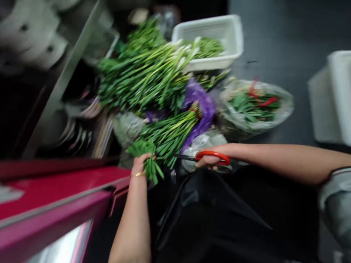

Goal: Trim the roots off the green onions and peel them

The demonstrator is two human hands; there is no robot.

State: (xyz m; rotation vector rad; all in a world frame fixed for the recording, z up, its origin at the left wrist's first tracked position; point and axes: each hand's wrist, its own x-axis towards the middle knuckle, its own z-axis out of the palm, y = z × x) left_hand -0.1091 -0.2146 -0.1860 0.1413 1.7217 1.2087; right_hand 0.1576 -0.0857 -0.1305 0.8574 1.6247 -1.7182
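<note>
My left hand is closed around a bunch of green leafy stalks, whose ends stick out on both sides of the fist. In my right hand are scissors with red handles; their dark blades point left toward the greens. Just beyond lies a bundle of long green stalks, with its pale ends on a purple bag. A larger heap of green stalks with white ends lies farther back, its tips reaching over a white basket's edge.
The white basket holds cut greens. A clear bag of greens with red ties lies right of the purple bag. Stacked white baskets stand at far right. A pink-red appliance borders the left side, below a metal edge.
</note>
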